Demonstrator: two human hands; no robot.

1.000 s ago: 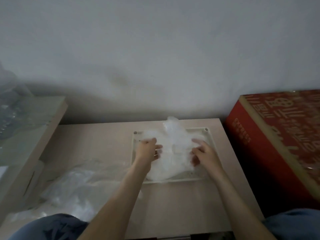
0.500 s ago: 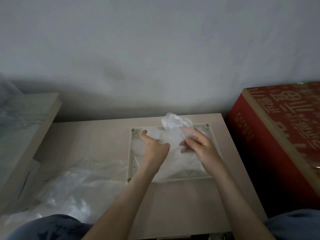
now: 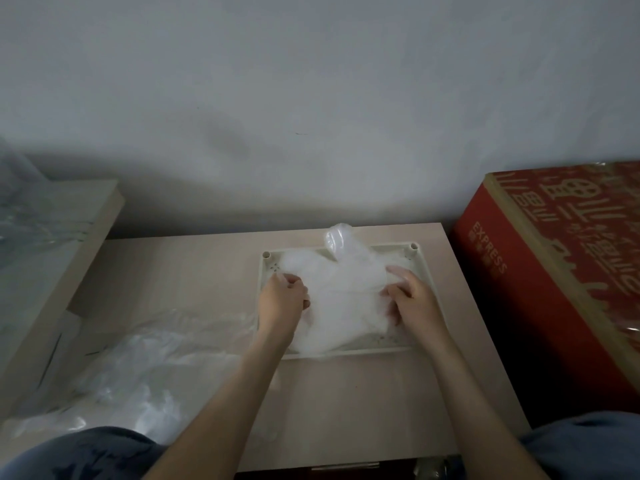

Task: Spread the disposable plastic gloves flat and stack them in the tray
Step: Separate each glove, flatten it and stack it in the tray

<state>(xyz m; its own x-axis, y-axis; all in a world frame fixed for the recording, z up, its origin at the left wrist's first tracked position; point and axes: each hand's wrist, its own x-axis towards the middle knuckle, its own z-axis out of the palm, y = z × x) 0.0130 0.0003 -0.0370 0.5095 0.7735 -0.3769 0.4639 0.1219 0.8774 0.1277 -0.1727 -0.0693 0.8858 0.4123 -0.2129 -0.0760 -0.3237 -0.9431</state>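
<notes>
— What have I got in front of me?

— A shallow rectangular cream plastic tray [image 3: 428, 285] sits on a pale wooden tabletop [image 3: 346, 403], toward its far right part. Inside the tray lies a heap of thin clear disposable plastic gloves [image 3: 343, 299], filling most of its floor; one puffed bit of film rises past the tray's far rim.

— And my hands?

— My left hand [image 3: 282, 301] rests on the left side of the heap, just inside the tray's left wall, fingers curled with film bunched under them. My right hand [image 3: 410, 299] is on the right side of the heap, fingers bent down into the plastic. The two are apart, the glove stretched between them. Each seems pinched on the film, though I cannot tell how firm the hold is.

— Anything else around the tray?

— Left of the tray, a loose pile of crumpled clear plastic film [image 3: 138, 368] spreads over the tabletop. Farther left stands a pale board-like box edge [image 3: 62, 258]. Right of the tray, off the tabletop, stands a large red cardboard carton with gold print [image 3: 554, 271]. Behind the tray is a plain grey wall [image 3: 311, 98].
</notes>
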